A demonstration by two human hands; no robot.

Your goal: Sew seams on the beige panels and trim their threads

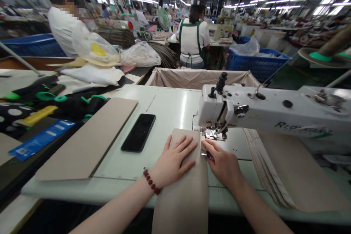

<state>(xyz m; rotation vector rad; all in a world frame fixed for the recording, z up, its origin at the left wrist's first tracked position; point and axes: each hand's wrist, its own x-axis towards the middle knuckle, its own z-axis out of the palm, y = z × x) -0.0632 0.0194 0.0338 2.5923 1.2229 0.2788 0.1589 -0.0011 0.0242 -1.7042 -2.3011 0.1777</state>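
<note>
Left hand (172, 162): open, flat on our beige strip (179, 204)
Right hand (222, 164): curled at its edge, grip unclear
Sewing machine (246, 108): our 1 o'clock

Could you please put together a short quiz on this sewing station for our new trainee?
1. On which wrist is the red bead bracelet worn?
2. True or false: the black smartphone lies on the sewing table, to the left of the sewing machine.
3. What is the left hand resting flat on: A) the beige material strip, B) the black smartphone, C) the blue crate?

Key: 1 left; 2 true; 3 A.
</note>
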